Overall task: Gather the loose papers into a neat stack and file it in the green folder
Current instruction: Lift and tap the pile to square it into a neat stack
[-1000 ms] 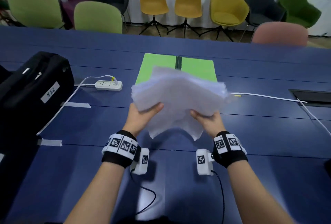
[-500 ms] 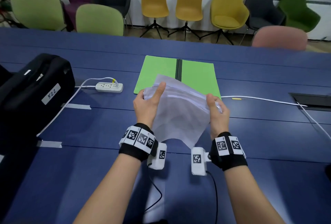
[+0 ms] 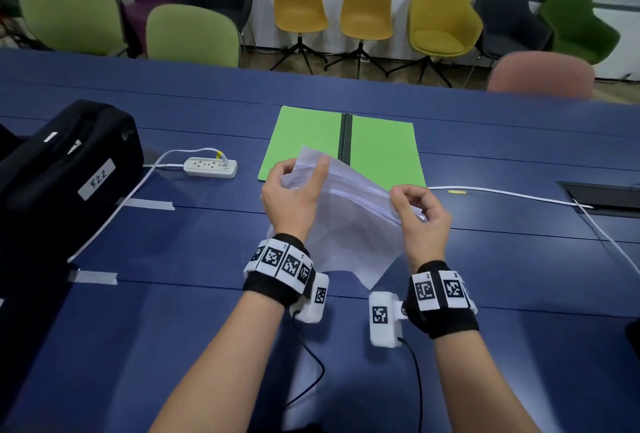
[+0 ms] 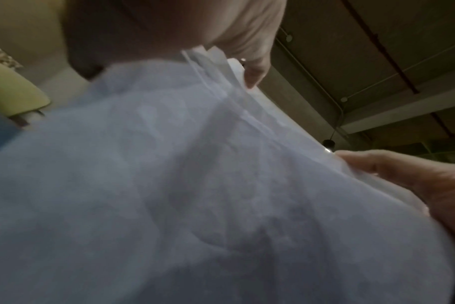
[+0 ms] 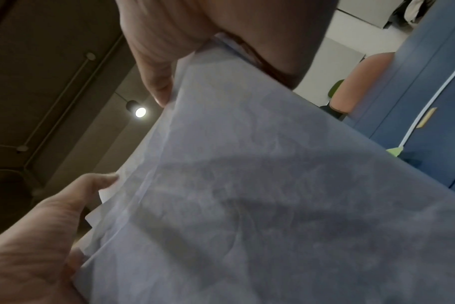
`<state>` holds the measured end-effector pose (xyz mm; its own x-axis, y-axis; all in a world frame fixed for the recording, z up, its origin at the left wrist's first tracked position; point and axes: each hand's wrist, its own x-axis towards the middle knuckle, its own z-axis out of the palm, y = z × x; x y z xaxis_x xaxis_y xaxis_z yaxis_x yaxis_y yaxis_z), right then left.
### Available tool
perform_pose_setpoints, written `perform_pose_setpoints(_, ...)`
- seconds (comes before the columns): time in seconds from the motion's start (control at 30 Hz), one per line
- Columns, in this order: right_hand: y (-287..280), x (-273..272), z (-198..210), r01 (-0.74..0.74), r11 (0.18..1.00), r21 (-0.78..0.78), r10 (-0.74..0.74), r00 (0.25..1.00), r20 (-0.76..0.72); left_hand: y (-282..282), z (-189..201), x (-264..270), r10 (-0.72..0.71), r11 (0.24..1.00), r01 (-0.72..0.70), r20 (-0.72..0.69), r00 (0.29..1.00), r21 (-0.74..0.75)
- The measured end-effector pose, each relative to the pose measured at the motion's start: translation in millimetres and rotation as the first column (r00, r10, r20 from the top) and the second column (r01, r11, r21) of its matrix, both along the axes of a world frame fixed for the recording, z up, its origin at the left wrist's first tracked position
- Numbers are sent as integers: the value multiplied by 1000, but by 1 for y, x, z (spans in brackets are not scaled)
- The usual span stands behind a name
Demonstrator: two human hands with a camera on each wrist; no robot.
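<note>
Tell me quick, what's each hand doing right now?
Left hand: grips the far left corner of the paper stack.
Right hand: pinches the stack's upper right edge.

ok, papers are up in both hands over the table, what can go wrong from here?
1. The papers are uneven, with staggered edges in the left wrist view; a sheet may slip out.
2. The left hand and right hand grip only the upper edge, so the hanging corner may crease when tapped down.
3. The green folder is partly hidden behind them.
</note>
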<state>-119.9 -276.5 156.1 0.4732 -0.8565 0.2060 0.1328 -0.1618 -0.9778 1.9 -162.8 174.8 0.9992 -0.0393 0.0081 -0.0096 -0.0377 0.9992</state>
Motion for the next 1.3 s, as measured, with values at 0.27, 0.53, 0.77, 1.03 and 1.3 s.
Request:
perform_pose_setpoints(0.27,-1,-2,0,2,1000,16,-2,1000,23,11,-7,3,-201,973,213,130,971,-86)
perform_pose_setpoints(0.53,1,-1,2,-11,999,34,11,1000,14,10,-14,6,-149,972,138,-44,988,-189)
perform_pose_setpoints(0.77,-4,1,-2,8,989,146,-12,1000,29,2,-18,9,46,993,-66,-208,977,-93)
perform_pose_setpoints(1.03,-1,0,-2,-73,981,181,72,997,8,9,-28,11,-128,983,105,-148,981,-151)
perform_pose_setpoints(1.3,0,0,0,-107,982,157,111,994,-14,10,-24,8,-203,973,168,-238,950,-161)
